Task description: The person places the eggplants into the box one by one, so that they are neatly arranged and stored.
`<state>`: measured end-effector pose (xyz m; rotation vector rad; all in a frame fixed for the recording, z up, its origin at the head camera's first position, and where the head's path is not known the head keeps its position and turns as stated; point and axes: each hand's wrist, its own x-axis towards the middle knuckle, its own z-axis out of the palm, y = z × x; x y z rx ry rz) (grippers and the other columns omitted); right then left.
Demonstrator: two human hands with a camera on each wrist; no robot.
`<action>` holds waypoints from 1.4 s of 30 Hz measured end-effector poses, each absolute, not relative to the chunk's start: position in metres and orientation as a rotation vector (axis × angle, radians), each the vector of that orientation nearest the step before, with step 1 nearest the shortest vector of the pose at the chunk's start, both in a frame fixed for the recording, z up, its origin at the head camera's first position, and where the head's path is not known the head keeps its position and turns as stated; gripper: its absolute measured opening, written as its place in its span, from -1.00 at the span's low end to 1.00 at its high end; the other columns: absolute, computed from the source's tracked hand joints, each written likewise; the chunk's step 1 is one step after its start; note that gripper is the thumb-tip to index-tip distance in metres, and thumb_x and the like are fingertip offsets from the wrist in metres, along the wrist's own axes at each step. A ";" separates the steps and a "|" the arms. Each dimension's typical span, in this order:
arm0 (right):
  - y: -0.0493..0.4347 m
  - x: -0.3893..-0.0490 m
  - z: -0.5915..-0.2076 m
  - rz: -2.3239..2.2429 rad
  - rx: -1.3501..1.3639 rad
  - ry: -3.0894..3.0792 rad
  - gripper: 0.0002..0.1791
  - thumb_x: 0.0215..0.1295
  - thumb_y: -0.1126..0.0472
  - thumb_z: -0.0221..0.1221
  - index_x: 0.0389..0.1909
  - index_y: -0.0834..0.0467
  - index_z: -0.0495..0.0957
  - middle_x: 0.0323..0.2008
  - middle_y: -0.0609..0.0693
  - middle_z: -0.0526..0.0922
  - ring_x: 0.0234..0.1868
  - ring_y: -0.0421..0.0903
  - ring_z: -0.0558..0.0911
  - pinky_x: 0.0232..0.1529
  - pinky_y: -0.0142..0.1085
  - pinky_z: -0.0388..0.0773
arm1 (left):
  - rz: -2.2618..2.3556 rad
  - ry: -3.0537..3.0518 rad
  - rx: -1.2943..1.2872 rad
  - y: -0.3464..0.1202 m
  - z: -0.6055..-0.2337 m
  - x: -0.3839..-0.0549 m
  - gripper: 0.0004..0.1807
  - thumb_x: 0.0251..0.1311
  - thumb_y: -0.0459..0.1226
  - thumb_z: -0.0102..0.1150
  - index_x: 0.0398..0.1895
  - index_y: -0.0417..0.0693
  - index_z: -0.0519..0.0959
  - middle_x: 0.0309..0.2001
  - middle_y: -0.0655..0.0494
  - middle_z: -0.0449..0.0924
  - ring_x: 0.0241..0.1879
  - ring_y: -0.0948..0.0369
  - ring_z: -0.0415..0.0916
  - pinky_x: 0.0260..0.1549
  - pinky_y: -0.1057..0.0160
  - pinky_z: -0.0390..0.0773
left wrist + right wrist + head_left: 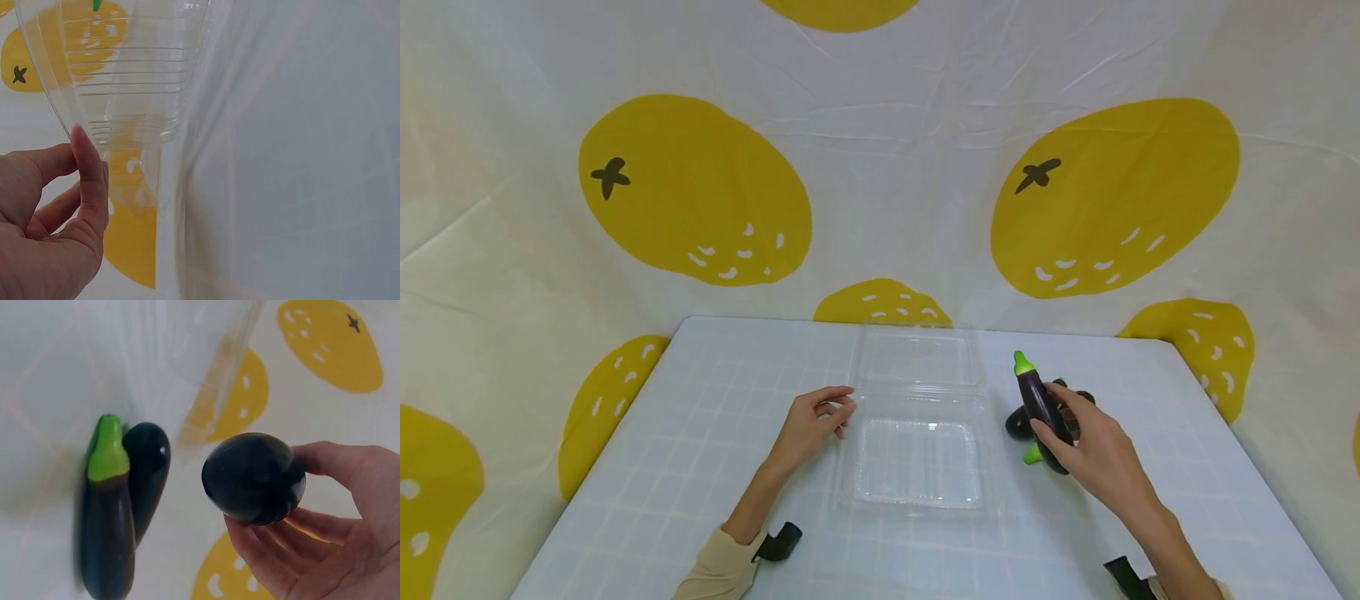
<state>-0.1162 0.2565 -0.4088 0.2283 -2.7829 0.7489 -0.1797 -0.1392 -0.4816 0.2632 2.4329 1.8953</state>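
An eggplant [1041, 404] with a bright green stem end is gripped between the thumb and fingers of my right hand [1097, 442], raised over the others on the table. In the right wrist view its round dark end [253, 478] faces the camera. Two more eggplants lie side by side below: one shows its green cap [109, 519], the other a dark rounded end [149, 472]. At the left edge of a clear plastic clamshell box [917, 462], near its hinge, my left hand [812, 425] pinches the rim between thumb and finger [92, 187].
The box lies opened flat, its lid [917, 358] towards the back edge of the white table [737, 358]. Behind the table hangs a white cloth [895, 167] printed with yellow fruit. Black straps [780, 542] circle the wrists over beige sleeves.
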 end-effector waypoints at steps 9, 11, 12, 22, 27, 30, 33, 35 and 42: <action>0.234 -0.116 -0.406 0.762 0.293 -2.759 -0.34 0.27 0.17 0.43 0.35 0.20 0.46 -0.10 0.16 0.67 -0.25 0.00 0.58 -0.34 -0.18 0.59 | 1.908 2.423 0.265 -0.140 -0.481 -0.179 -0.61 0.34 -0.35 0.33 0.18 -0.35 0.61 -0.18 -0.06 0.68 -0.54 0.15 0.61 -0.37 0.34 0.64; 0.228 -0.116 -0.405 0.756 0.304 -2.760 -0.34 0.27 0.16 0.44 0.36 0.19 0.46 -0.09 0.15 0.68 -0.26 -0.02 0.58 -0.35 -0.20 0.58 | 1.915 2.420 0.281 -0.140 -0.481 -0.179 -0.62 0.34 -0.37 0.32 0.18 -0.37 0.60 -0.18 -0.08 0.68 -0.55 0.16 0.60 -0.38 0.33 0.64; 0.226 -0.116 -0.404 0.758 0.311 -2.762 -0.33 0.27 0.16 0.44 0.36 0.18 0.46 -0.10 0.14 0.68 -0.26 -0.03 0.58 -0.36 -0.21 0.58 | 1.917 2.419 0.288 -0.140 -0.481 -0.179 -0.62 0.35 -0.37 0.32 0.18 -0.38 0.60 -0.18 -0.09 0.68 -0.55 0.16 0.60 -0.39 0.32 0.64; 0.204 -0.116 -0.402 0.764 0.398 -2.774 -0.30 0.26 0.13 0.46 0.40 0.08 0.45 -0.01 0.07 0.69 -0.22 -0.08 0.59 -0.34 -0.26 0.59 | 1.903 2.424 0.276 -0.141 -0.480 -0.179 -0.63 0.36 -0.37 0.30 0.18 -0.35 0.61 -0.18 -0.07 0.68 -0.55 0.19 0.60 -0.38 0.34 0.64; 0.194 -0.115 -0.404 0.782 0.435 -2.771 -0.30 0.28 0.13 0.44 0.42 0.05 0.43 0.08 0.07 0.67 -0.14 -0.07 0.62 -0.28 -0.20 0.62 | 1.906 2.438 0.297 -0.140 -0.480 -0.179 -0.63 0.36 -0.37 0.30 0.17 -0.37 0.60 -0.19 -0.06 0.68 -0.55 0.18 0.60 -0.37 0.34 0.64; 0.188 -0.115 -0.406 0.813 0.450 -2.777 -0.31 0.29 0.13 0.43 0.42 0.04 0.43 0.11 0.07 0.66 -0.09 -0.05 0.63 -0.24 -0.15 0.65 | 1.905 2.442 0.300 -0.140 -0.480 -0.179 -0.62 0.35 -0.37 0.31 0.17 -0.38 0.60 -0.18 -0.07 0.68 -0.55 0.18 0.60 -0.36 0.34 0.64; 0.182 -0.115 -0.408 0.849 0.478 -2.784 -0.32 0.29 0.12 0.43 0.42 0.02 0.44 0.12 0.04 0.67 -0.08 -0.07 0.64 -0.19 -0.11 0.67 | 1.900 2.446 0.288 -0.141 -0.481 -0.178 -0.62 0.36 -0.36 0.31 0.18 -0.36 0.60 -0.19 -0.06 0.68 -0.56 0.17 0.60 -0.35 0.34 0.64; 0.178 -0.115 -0.410 0.878 0.499 -2.793 -0.32 0.30 0.11 0.43 0.41 0.01 0.45 0.12 0.02 0.67 -0.08 -0.10 0.65 -0.17 -0.11 0.68 | 1.898 2.451 0.285 -0.141 -0.482 -0.178 -0.62 0.35 -0.37 0.31 0.17 -0.36 0.60 -0.19 -0.05 0.68 -0.56 0.17 0.60 -0.34 0.34 0.64; 0.169 -0.116 -0.417 0.898 0.558 -2.836 -0.34 0.29 0.12 0.44 0.40 0.02 0.47 0.17 0.02 0.65 -0.06 -0.10 0.65 -0.12 -0.12 0.69 | 1.891 2.458 0.294 -0.140 -0.483 -0.179 -0.62 0.35 -0.37 0.31 0.18 -0.37 0.60 -0.18 -0.07 0.69 -0.56 0.16 0.61 -0.35 0.34 0.65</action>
